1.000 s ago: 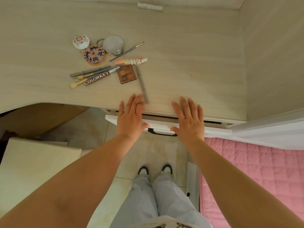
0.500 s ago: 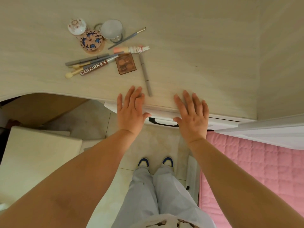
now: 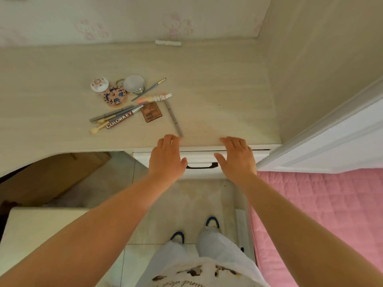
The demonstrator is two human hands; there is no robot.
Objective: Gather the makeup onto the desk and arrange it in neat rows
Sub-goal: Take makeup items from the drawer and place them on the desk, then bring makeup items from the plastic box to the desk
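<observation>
**Inspector:** Makeup sits in a loose cluster on the pale wood-grain desk, left of centre. You have a white round floral compact, a round patterned case with blue motifs, a white domed jar, a maroon tube lettered COLORKEY, a small brown square palette, a slim grey pencil and a pink pen with a rabbit cap. Several brushes lie crossed among them.

**Operator:** And my hands?

**Inspector:** Your left hand rests at the desk's front edge, fingers bent over it, gripping nothing; its fingertips are just beside the near end of the grey pencil, contact uncertain. Your right hand lies likewise at the edge, loose and empty. Both are above the white drawer front with its dark handle showing between them.

**Operator:** Surroundings?

**Inspector:** A pink quilted bed cover lies to your right, and a cream stool to your left.
</observation>
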